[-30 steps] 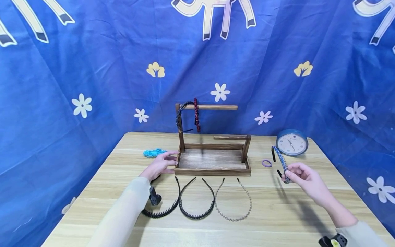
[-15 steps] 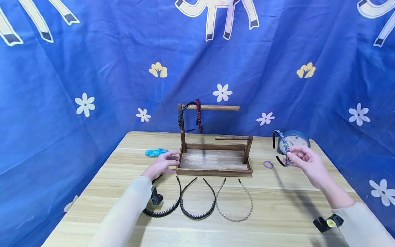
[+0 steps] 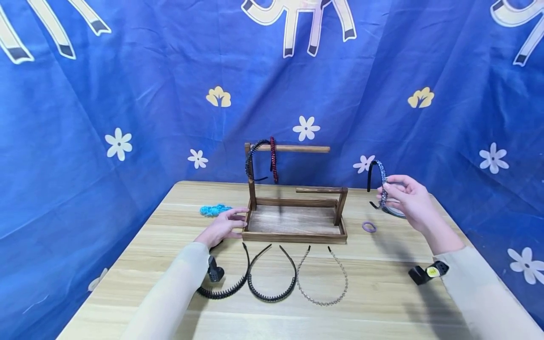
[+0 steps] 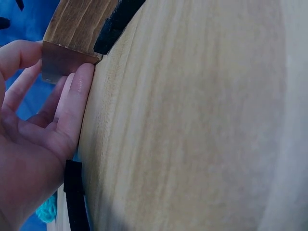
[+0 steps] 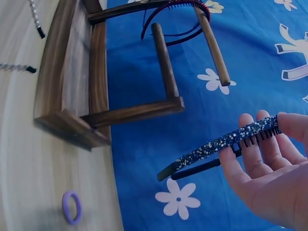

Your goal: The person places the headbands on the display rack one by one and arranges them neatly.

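Observation:
In my right hand (image 3: 410, 200) I pinch a blue glittery headband (image 5: 226, 139) with a toothed inner edge, thumb on one side and fingers on the other. It is raised above the table's right back, its black ends pointing left, overlapping the clock in the head view. My left hand (image 3: 223, 227) rests its extended fingers against the left end of a wooden stand (image 3: 293, 237) with a tray base, as the left wrist view shows close up. From the stand's upper bar (image 3: 303, 149) hang a dark headband (image 3: 248, 165) and a red headband (image 3: 274, 160).
Along the front lie two black headbands (image 3: 272, 299) and a beaded headband (image 3: 323, 302). A turquoise hair tie (image 3: 212, 210) sits left of the stand. To its right are a purple ring-shaped band (image 3: 369, 227) and a blue clock (image 3: 395, 211). The stand's lower bar (image 3: 318, 190) points left.
My right hand has lifted the blue headband up and leftward, from low near the table to above the clock. The left hand has stayed at the stand's end.

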`<state>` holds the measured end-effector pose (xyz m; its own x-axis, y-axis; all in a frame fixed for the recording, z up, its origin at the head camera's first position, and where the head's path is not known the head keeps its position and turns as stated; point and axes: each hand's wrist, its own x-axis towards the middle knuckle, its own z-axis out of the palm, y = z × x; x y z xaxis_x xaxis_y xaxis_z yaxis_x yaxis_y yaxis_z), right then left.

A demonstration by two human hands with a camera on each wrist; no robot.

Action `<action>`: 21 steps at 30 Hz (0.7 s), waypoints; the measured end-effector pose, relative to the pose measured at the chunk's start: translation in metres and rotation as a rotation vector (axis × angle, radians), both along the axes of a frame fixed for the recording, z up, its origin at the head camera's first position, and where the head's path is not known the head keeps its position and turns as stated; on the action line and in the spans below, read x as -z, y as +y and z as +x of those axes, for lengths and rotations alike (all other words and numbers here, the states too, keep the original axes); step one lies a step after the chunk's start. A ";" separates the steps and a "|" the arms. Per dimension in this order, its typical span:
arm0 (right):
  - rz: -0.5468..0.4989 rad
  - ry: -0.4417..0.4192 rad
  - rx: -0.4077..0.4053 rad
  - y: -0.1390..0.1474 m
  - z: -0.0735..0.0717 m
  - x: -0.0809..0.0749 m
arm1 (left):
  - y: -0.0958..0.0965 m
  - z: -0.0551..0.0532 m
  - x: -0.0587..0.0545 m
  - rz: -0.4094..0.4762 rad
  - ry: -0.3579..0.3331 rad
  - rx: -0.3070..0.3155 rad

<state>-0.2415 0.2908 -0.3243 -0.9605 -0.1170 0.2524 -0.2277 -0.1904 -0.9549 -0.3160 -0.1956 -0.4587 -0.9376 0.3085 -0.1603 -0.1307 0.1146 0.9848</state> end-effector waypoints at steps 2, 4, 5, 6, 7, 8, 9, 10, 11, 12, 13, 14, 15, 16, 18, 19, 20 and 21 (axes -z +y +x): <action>0.005 -0.012 0.007 -0.005 -0.005 -0.003 | 0.000 0.000 0.000 0.000 0.001 0.002; 0.016 -0.023 0.019 -0.010 -0.011 -0.006 | 0.000 0.000 0.001 -0.002 0.001 -0.001; 0.022 -0.030 0.026 -0.013 -0.014 -0.008 | -0.001 0.000 0.001 -0.004 0.001 -0.001; 0.024 -0.037 0.033 -0.015 -0.017 -0.010 | -0.001 0.000 0.001 -0.005 0.000 -0.002; 0.026 -0.042 0.037 -0.018 -0.019 -0.011 | -0.001 0.000 0.001 -0.007 -0.001 -0.003; 0.023 -0.046 0.040 -0.021 -0.022 -0.012 | -0.001 0.000 0.000 -0.008 -0.005 -0.009; 0.012 -0.050 0.037 -0.024 -0.024 -0.013 | -0.001 0.000 0.000 -0.009 -0.007 -0.014; 0.002 -0.053 0.037 -0.027 -0.026 -0.014 | -0.001 0.000 0.000 -0.010 -0.006 -0.013; -0.006 -0.055 0.038 -0.030 -0.029 -0.015 | -0.001 0.000 -0.001 -0.012 -0.004 -0.010; -0.014 -0.058 0.039 -0.033 -0.031 -0.016 | -0.001 0.000 -0.002 -0.014 0.000 -0.008; -0.015 -0.060 0.042 -0.036 -0.033 -0.017 | 0.000 0.000 -0.002 -0.015 0.000 -0.010; -0.019 -0.065 0.044 -0.039 -0.035 -0.018 | 0.000 0.000 -0.002 -0.015 0.000 -0.011; -0.019 -0.068 0.046 -0.042 -0.037 -0.019 | 0.000 0.001 -0.003 -0.016 0.002 -0.008; -0.017 -0.070 0.048 -0.045 -0.039 -0.020 | 0.000 0.001 -0.003 -0.017 0.005 -0.003; -0.014 -0.072 0.052 -0.050 -0.043 -0.022 | 0.001 0.001 -0.003 -0.018 0.003 -0.006; -0.012 -0.071 0.054 -0.052 -0.045 -0.023 | 0.001 0.002 -0.002 -0.018 0.001 -0.008; -0.009 -0.068 0.056 -0.055 -0.047 -0.024 | 0.001 0.002 -0.002 -0.018 0.000 -0.010; -0.001 -0.064 0.062 -0.057 -0.049 -0.025 | 0.001 0.002 -0.001 -0.016 0.000 -0.012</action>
